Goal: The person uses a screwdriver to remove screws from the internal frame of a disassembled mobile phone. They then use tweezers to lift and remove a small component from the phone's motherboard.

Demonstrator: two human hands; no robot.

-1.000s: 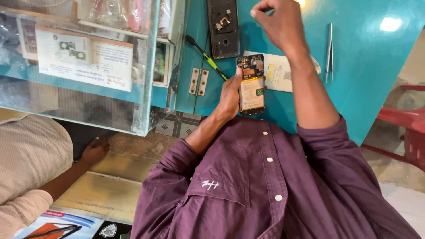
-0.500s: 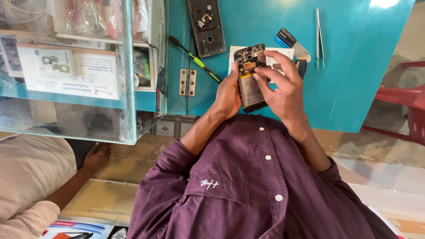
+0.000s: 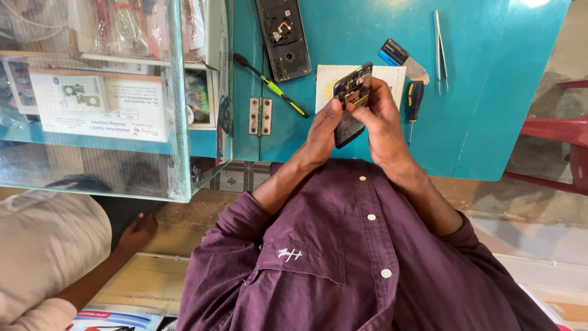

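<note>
Hands (image 3: 352,125) grip opened phone (image 3: 350,101); glass case (image 3: 110,98) holds packaged parts (image 3: 131,27)

A single head-worn camera looks steeply down the wearer's own chest, so the purple shirt (image 3: 367,257) fills the lower half of the view, close to the lens. Beyond it the view reaches the teal table (image 3: 490,104), which runs along the top edge, a little farther off. At the left it takes in a glass display case (image 3: 110,104) and another person's arm (image 3: 92,270). There is no second view to overlap with.
</note>
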